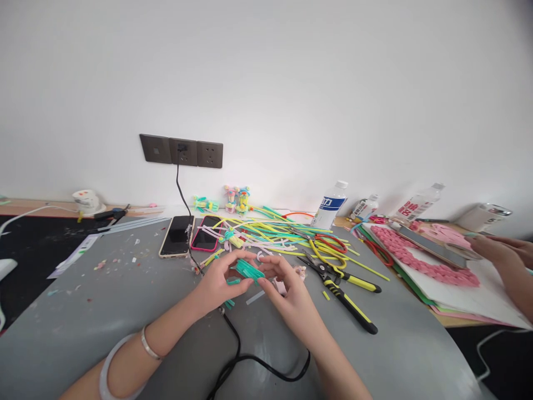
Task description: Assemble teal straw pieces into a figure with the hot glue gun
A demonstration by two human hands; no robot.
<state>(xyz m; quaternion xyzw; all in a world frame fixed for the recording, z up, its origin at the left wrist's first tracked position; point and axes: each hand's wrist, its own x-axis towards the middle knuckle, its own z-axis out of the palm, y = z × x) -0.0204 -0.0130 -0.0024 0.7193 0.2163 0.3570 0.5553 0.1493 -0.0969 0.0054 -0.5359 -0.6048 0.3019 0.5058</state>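
Left hand (219,283) and right hand (287,291) meet over the grey table (104,311), both pinching one green bundle (249,270) of short straw pieces; fingertips clamp it from either end, bundle held just above the table, centre of view. Judgement: pieces are being gathered or aligned.

Procedure, as judged:
- Keep pinch firm w/ both thumbs so pieces stay parallel.
- Hold low over table; loose green bits (230,303) lie right below left hand.
- Mind the black cable (233,339) running under the wrists.

Surroundings: pliers (345,297) just right of right hand; long straws (275,233) piled behind; two phones (191,234) beyond left hand. Another person's hand (506,250) works at far right by a pink sheet (420,258).
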